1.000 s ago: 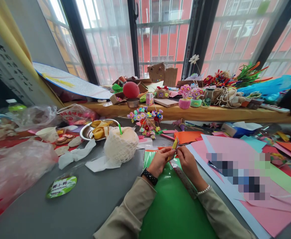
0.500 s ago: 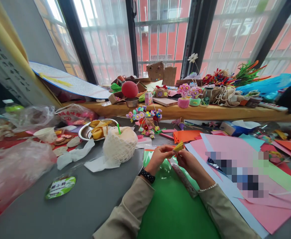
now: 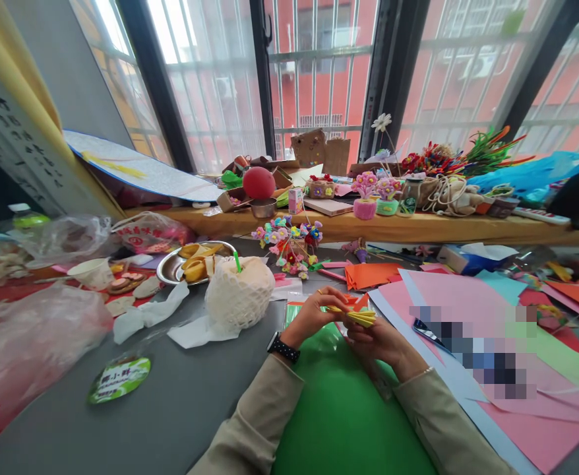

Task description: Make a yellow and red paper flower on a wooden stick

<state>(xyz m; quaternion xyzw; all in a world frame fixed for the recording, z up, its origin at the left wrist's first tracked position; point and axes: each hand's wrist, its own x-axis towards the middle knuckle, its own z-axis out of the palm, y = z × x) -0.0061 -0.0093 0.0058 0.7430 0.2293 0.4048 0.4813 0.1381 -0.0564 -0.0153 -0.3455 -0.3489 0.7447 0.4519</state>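
Observation:
Between both hands is a small piece of yellow pleated paper (image 3: 361,318), folded like a fan and held above the table. My left hand (image 3: 315,316), with a dark watch on its wrist, pinches the paper's left end. My right hand (image 3: 381,343) grips it from below and the right, fingers curled and partly hidden. Under the hands lies a glossy green sheet (image 3: 349,409). An orange paper piece (image 3: 361,302) shows just behind the yellow folds.
Left of the hands stands a coconut (image 3: 240,293) in white netting with a green straw. Behind it is a metal bowl (image 3: 171,265) with banana peels. Pink paper sheets (image 3: 448,297) spread to the right. Crochet flowers (image 3: 289,241) stand ahead, before a cluttered wooden ledge (image 3: 398,226).
The yellow paper has turned, so its pleats now point to the right and show more. My right hand has shifted slightly lower and to the right.

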